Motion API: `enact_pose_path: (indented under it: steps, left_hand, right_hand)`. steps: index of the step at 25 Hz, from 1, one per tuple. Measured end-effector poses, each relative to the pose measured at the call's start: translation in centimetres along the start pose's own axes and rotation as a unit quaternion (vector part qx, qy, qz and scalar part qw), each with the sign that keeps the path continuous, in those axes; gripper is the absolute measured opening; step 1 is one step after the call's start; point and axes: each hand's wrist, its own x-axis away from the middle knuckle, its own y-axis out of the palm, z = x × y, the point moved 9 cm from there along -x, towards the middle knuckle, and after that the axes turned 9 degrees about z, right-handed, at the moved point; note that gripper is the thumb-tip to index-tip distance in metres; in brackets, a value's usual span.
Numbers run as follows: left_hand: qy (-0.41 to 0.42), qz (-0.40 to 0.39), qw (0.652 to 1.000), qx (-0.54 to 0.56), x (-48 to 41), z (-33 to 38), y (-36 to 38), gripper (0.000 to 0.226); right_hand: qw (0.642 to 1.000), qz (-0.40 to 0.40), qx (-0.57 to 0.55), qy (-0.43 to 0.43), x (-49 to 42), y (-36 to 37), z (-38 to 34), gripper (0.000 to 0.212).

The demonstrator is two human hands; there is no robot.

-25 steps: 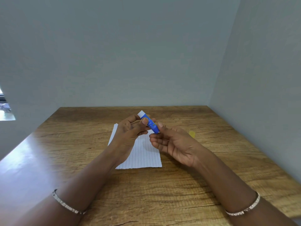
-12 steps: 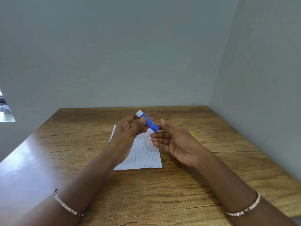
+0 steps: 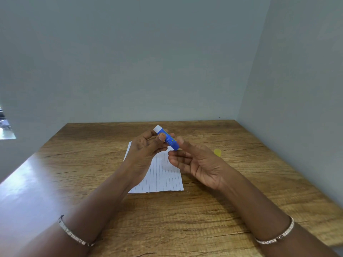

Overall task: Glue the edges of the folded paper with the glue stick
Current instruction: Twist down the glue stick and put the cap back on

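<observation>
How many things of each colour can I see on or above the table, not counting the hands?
Blue: 1, glue stick
White: 1, paper
Yellow: 1, cap
Silver: 2, bracelets
Total: 5

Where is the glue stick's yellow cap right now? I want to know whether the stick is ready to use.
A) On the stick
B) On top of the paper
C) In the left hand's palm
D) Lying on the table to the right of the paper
D: the yellow cap lies on the wooden table, right of the lined paper and behind the right hand.
</observation>
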Motion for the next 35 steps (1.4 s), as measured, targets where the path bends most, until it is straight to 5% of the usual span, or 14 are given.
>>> enact_pose_path:
  steps: [8, 11, 14, 21, 28, 32, 35]
  left_hand:
    - [-0.002, -0.005, 1.0, -0.011, 0.3, -0.4, 0.3, 0.03]
    - [-0.004, 0.001, 1.0, -0.016, 0.3, -0.2, 0.2, 0.029]
    - [-0.002, 0.002, 1.0, -0.017, 0.2, 0.1, 0.1, 0.031]
    - [-0.003, -0.005, 1.0, -0.025, 0.3, 0.0, 0.3, 0.031]
    - [-0.001, -0.001, 1.0, -0.017, 0.2, 0.1, -0.1, 0.029]
    - [0.002, 0.001, 0.999, -0.04, 0.2, -0.1, 0.2, 0.031]
    - [0.003, 0.003, 0.999, -0.044, 0.2, -0.3, 0.3, 0.035]
  right_hand:
    - [0.996, 0.031, 0.026, -0.079, -0.5, -1.0, -1.1, 0.024]
    - [0.998, 0.027, 0.027, -0.043, -0.4, -0.7, -0.7, 0.016]
    - [0.999, 0.03, 0.016, 0.01, -0.3, -0.6, 0.2, 0.037]
    - [0.997, 0.04, 0.022, -0.056, -0.5, -1.2, -0.9, 0.03]
    - [0.998, -0.007, 0.056, 0.029, 0.1, 0.1, 0.6, 0.039]
    - [0.997, 0.013, 0.073, -0.019, -0.3, -0.4, 0.1, 0.019]
    - [0.996, 0.026, 0.067, -0.047, -0.3, -0.7, -0.4, 0.029]
